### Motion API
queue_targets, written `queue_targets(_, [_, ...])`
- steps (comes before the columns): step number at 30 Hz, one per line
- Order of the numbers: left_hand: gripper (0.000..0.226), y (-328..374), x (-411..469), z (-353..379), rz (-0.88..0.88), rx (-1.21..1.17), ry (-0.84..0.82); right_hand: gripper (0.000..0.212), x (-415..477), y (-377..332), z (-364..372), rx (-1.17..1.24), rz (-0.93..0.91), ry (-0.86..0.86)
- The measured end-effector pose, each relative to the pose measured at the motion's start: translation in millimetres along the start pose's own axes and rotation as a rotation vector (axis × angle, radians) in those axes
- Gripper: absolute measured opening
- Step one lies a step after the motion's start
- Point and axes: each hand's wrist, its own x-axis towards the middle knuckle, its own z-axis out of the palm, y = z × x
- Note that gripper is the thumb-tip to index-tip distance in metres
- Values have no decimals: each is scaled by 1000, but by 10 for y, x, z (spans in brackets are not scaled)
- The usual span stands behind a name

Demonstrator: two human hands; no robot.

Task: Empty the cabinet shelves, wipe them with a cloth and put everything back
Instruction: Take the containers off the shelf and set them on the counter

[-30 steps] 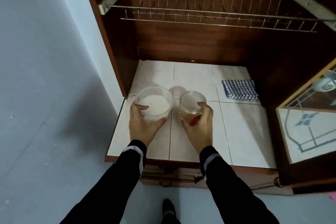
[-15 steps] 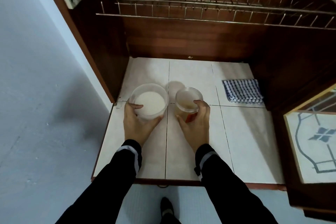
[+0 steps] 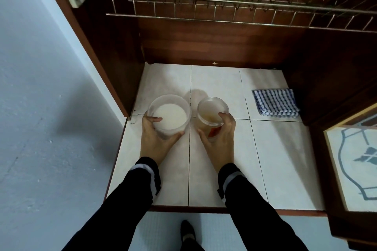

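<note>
Left of the checked cloth [image 3: 275,102], on or just above the tiled shelf [image 3: 281,161], I can't tell which, are two containers. The left hand [image 3: 155,140] curls its fingers round a tub [image 3: 170,113] of white powder; nearer the cloth, the right hand [image 3: 221,140] grips a clear jar [image 3: 211,108] holding something brownish.

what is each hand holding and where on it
Left hand grips the white-filled tub round its near wall; right hand grips the smaller jar round its side.

A single wide camera worn on the person's head looks forward and steeply down, close over the tiled shelf [image 3: 275,159], the wire rack [image 3: 224,21] far, the floor [image 3: 163,230] nearest.
</note>
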Motion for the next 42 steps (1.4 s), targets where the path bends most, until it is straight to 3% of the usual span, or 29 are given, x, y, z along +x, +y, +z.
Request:
queue_targets(8, [76,-60,-81,-19,132,54,-48,94,-110,-59,-25,18,61,-44])
queue_targets(16, [89,-55,-398,-199,113,153,-130,81,-383,-287,-138,-97,117,-38])
queue_targets(23, [96,-29,-769,-367,51,213,-175,83,-765,-480,-305,-189,183,-96])
queue_targets(35, [76,91,-1459,-396,-3,158,-279,71,-1429,-526,-796,-311,229,-215])
queue_targets(42, [67,273,-1567,-310,34,189,-306,69,-1509,-543,-1083,-297,223,-182])
